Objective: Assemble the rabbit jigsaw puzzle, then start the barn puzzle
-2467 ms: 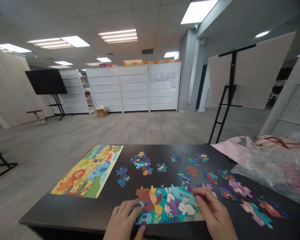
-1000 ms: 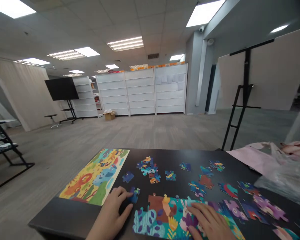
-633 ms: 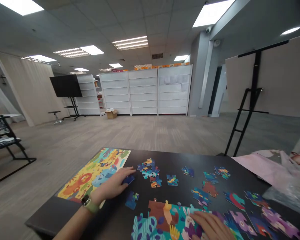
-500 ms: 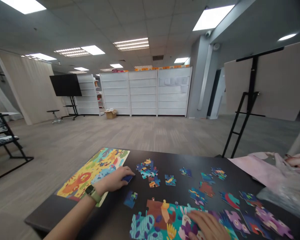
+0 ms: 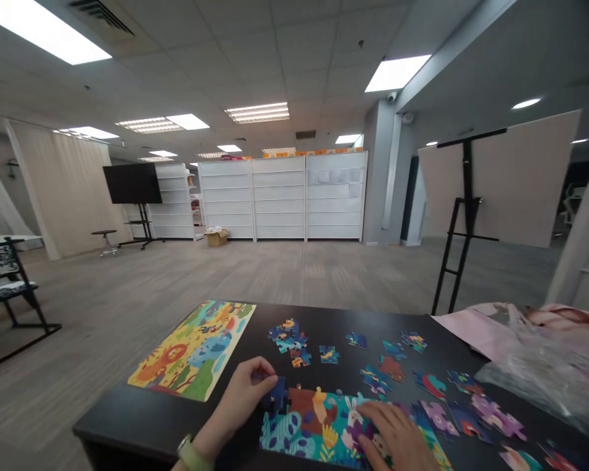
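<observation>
A partly joined jigsaw section [image 5: 319,428] with rabbits and plants lies at the near edge of the black table [image 5: 127,418]. My left hand [image 5: 240,399] pinches a dark blue puzzle piece [image 5: 276,394] against the section's upper left corner. My right hand [image 5: 397,437] lies flat on the section's right part, fingers spread. Loose pieces [image 5: 290,341] are scattered behind the section, with more loose pieces [image 5: 476,409] to the right.
A finished colourful puzzle picture [image 5: 195,348] lies at the table's left. A clear plastic bag [image 5: 544,376] and pink sheet [image 5: 471,325] sit at the right. A black easel [image 5: 459,222] stands behind the table. A chair [image 5: 4,281] is far left.
My left hand reached out to a dark blue piece beside the finished picture, took it, and brought it back to the section's upper left corner. My right hand stayed on the section.
</observation>
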`<state>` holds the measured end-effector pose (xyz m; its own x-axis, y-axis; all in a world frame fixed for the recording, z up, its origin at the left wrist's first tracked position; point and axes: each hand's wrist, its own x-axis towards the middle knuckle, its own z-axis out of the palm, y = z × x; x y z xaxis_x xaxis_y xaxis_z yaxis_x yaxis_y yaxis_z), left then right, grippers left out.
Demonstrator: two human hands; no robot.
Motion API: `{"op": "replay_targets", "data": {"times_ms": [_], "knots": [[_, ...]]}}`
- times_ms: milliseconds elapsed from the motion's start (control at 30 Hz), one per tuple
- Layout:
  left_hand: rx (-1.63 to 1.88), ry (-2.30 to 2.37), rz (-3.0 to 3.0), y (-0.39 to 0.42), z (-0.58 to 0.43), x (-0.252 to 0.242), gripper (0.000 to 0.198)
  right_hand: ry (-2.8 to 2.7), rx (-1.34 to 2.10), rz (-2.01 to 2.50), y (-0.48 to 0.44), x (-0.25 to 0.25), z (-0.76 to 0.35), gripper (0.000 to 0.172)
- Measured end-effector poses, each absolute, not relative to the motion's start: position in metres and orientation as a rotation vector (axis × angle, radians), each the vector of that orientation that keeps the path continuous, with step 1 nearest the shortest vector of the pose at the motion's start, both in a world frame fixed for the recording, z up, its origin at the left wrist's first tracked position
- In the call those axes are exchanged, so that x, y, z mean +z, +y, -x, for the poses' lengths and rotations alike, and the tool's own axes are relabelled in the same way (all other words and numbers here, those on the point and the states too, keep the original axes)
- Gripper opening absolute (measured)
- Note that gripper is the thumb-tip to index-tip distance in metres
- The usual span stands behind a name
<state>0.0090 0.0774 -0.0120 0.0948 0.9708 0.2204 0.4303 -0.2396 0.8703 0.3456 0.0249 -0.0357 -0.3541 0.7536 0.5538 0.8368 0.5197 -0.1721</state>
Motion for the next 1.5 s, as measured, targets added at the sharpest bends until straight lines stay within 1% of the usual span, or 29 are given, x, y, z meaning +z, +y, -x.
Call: {"op": "replay_targets", "data": {"times_ms": [167,467,700,800,967,1067,1233,1367,1500], "knots": [[1.163,1.408,-1.735,0.074,-0.017,-0.021,0.025,-2.150,-0.185,1.293,0.021,-0.034,-0.344,0.028],[1.064,1.492,-1.904,0.070,-0.011,-0.007,0.011,-2.176,-0.208,1.279,0.021,-0.033,-0.345,0.027],[1.004,1.463,-1.931,0.074,-0.008,-0.003,0.007,-2.190,-0.212,1.300,0.023,-0.036,-0.344,0.028],[1.024,1.417,-1.896,0.078,-0.008,-0.004,0.010,-2.201,-0.230,1.293,0.024,-0.036,-0.343,0.028],[1.098,1.270,-1.809,0.078,-0.001,-0.007,0.035,-2.219,-0.276,1.265,0.025,-0.039,-0.345,0.027],[1.127,1.225,-1.798,0.076,0.005,-0.007,0.042,-2.213,-0.275,1.267,0.025,-0.040,-0.345,0.026],[1.103,1.284,-1.823,0.093,0.019,-0.003,0.040,-2.210,-0.252,1.271,0.022,-0.039,-0.343,0.027],[1.085,1.426,-1.907,0.126,0.037,-0.002,0.034,-2.213,-0.231,1.290,0.021,-0.039,-0.344,0.027],[1.095,1.583,-2.039,0.141,0.044,-0.001,0.026,-2.232,-0.174,1.310,0.022,-0.040,-0.346,0.031]]}}
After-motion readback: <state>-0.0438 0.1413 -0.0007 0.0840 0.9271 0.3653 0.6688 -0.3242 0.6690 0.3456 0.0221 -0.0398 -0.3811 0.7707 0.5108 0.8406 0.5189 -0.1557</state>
